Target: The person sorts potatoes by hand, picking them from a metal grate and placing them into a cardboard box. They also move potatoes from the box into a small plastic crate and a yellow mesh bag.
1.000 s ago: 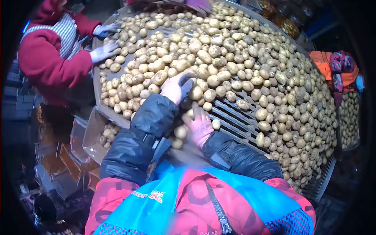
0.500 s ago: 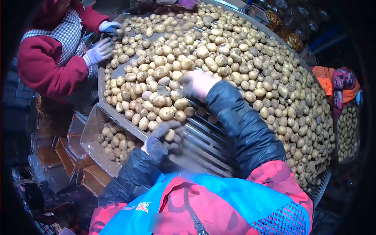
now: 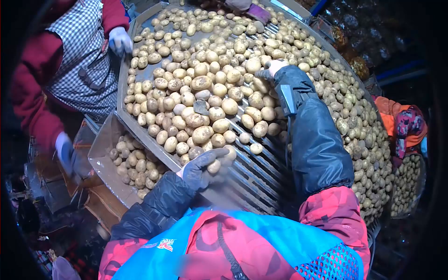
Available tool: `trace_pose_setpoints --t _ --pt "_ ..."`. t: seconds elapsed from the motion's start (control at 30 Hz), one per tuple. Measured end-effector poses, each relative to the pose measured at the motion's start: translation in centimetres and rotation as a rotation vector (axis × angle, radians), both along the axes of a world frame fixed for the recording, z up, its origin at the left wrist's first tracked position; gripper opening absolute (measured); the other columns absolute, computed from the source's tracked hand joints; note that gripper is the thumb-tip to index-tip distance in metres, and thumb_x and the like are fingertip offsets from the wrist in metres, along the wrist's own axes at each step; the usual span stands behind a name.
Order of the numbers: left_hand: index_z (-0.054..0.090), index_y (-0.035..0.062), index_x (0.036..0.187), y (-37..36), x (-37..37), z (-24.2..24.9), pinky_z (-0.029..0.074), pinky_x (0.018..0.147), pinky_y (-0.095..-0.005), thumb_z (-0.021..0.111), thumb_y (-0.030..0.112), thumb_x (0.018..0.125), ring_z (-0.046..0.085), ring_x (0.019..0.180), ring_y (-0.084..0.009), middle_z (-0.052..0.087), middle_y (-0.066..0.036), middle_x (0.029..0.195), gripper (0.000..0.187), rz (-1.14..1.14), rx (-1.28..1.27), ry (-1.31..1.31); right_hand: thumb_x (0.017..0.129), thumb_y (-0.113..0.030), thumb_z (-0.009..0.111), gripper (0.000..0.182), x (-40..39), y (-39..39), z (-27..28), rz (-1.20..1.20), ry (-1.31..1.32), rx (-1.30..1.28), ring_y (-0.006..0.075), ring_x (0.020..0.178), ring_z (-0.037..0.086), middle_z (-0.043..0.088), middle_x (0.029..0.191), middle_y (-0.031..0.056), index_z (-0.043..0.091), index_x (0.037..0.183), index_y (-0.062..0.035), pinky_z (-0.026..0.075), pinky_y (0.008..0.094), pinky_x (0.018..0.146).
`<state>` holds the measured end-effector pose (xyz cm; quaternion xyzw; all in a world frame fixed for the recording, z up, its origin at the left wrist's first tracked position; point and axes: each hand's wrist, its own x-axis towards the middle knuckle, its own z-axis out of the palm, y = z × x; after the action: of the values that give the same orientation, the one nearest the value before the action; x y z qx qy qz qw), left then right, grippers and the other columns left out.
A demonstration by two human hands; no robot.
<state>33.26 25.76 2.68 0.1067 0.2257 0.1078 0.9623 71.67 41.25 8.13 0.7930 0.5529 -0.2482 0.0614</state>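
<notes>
My left hand (image 3: 198,169), in a grey glove, is at the near left edge of a slatted sorting table (image 3: 254,172). Its fingers are curled round a potato (image 3: 213,166), and a second potato (image 3: 229,152) is at its fingertips. Farther off, my right hand (image 3: 274,68) reaches into the heap of potatoes (image 3: 200,84). Its grey fingers bend down against a large potato (image 3: 261,84); the sleeve and wrist hide most of the grip. Some potatoes have dirt on them, and a dark grey clod (image 3: 200,107) lies among them.
A bin of potatoes (image 3: 140,163) stands below the table's left edge, beside brown crates (image 3: 105,205). A co-worker in a checked apron (image 3: 86,51) stands at left. Another person's purple glove (image 3: 259,13) shows at the far edge. Someone in orange (image 3: 389,109) is at right.
My right hand has moved away and to the right over the heap. My left hand has shifted slightly right, still holding a potato. The co-worker's near hand has dropped from the table toward the crates.
</notes>
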Motion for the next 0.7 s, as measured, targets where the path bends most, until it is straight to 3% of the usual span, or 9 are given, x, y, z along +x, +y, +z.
trace_pose_setpoints --t 0.03,0.1,0.23,0.27,0.37,0.4,0.57,0.63,0.7 --pt "0.042 0.0089 0.147 0.1 0.1 0.0 0.056 0.081 -0.0365 0.059 0.037 0.098 0.063 0.1 -0.0197 0.06 -0.01 0.121 0.059 0.002 0.001 -0.006 0.076 -0.056 0.076 0.061 -0.4 -0.4 0.6 0.005 0.105 -0.024 0.0308 0.099 0.069 0.071 0.107 0.0169 0.071 0.114 -0.0086 0.053 0.0402 0.088" --pt "0.041 0.0096 0.148 0.1 0.2 0.1 0.056 0.085 -0.0377 0.06 0.037 0.097 0.062 0.105 -0.0202 0.059 -0.01 0.124 0.061 -0.012 0.005 -0.008 0.077 -0.038 0.076 0.048 -2.9 -0.3 0.5 0.167 -0.079 -0.08 0.0307 0.103 0.068 0.071 0.11 0.0186 0.07 0.115 -0.0091 0.053 0.0406 0.089" --pt "0.041 0.0104 0.148 0.1 0.2 -0.7 0.056 0.087 -0.0381 0.058 0.036 0.098 0.062 0.107 -0.0206 0.058 -0.01 0.127 0.059 -0.053 0.268 0.115 0.076 -0.035 0.074 0.055 -5.1 -1.5 -3.0 0.046 -0.096 -0.011 0.0354 0.116 0.063 0.066 0.122 0.0218 0.063 0.123 -0.0094 0.049 0.0422 0.098" --pt "0.042 0.0106 0.148 0.1 0.2 -0.2 0.056 0.087 -0.0382 0.057 0.036 0.099 0.062 0.107 -0.0207 0.058 -0.01 0.128 0.057 -0.046 0.261 0.102 0.084 -0.031 0.065 0.053 -5.1 -1.8 -3.1 0.079 -0.125 -0.03 0.0368 0.12 0.061 0.063 0.127 0.0242 0.059 0.129 -0.005 0.047 0.0455 0.102" --pt "0.044 0.0124 0.147 0.0 0.1 -0.3 0.055 0.089 -0.0387 0.054 0.035 0.1 0.061 0.11 -0.0209 0.058 -0.01 0.13 0.053 -0.034 0.198 -0.012 0.089 -0.026 0.057 0.047 -4.5 -3.2 -4.7 0.009 -0.164 -0.016 0.0374 0.122 0.059 0.061 0.128 0.0259 0.056 0.131 -0.0044 0.046 0.0456 0.104" --pt "0.045 0.0131 0.147 0.1 0.1 -0.4 0.055 0.09 -0.039 0.055 0.035 0.1 0.061 0.111 -0.0211 0.058 -0.01 0.13 0.053 -0.03 0.101 -0.056 0.076 -0.024 0.072 0.061 -4.8 -3.9 -5.0 -0.037 -0.196 0.043 0.0367 0.122 0.059 0.063 0.127 0.0241 0.055 0.132 -0.0065 0.047 0.0428 0.103" --pt "0.049 0.0142 0.143 0.2 0.1 -0.4 0.053 0.084 -0.0329 0.056 0.033 0.1 0.059 0.103 -0.0166 0.058 -0.006 0.121 0.048 -0.024 0.009 -0.102 0.087 -0.011 0.054 0.039 -5.0 -6.6 -2.5 -0.004 -0.167 0.054 0.0358 0.123 0.058 0.061 0.128 0.0255 0.06 0.125 -0.0044 0.046 0.0427 0.103" --pt "0.054 0.0152 0.136 0.1 0.5 -0.3 0.046 0.073 -0.0272 0.058 0.031 0.099 0.052 0.089 -0.011 0.054 -0.001 0.107 0.04 -0.02 -0.028 -0.058 0.087 -0.011 0.054 0.037 -4.6 -7.8 -3.6 0.03 -0.2 0.073 0.0356 0.121 0.06 0.063 0.126 0.024 0.061 0.123 -0.0045 0.046 0.0436 0.102" --pt "0.053 0.014 0.137 0.1 0.4 -0.4 0.048 0.077 -0.0293 0.057 0.032 0.099 0.055 0.093 -0.0121 0.055 -0.002 0.108 0.042 -0.023 -0.065 -0.145 0.087 -0.011 0.053 0.036 -4.5 -8.4 -3.4 0.108 -0.235 0.039 0.035 0.118 0.061 0.064 0.124 0.0223 0.061 0.122 -0.0048 0.047 0.0441 0.101"
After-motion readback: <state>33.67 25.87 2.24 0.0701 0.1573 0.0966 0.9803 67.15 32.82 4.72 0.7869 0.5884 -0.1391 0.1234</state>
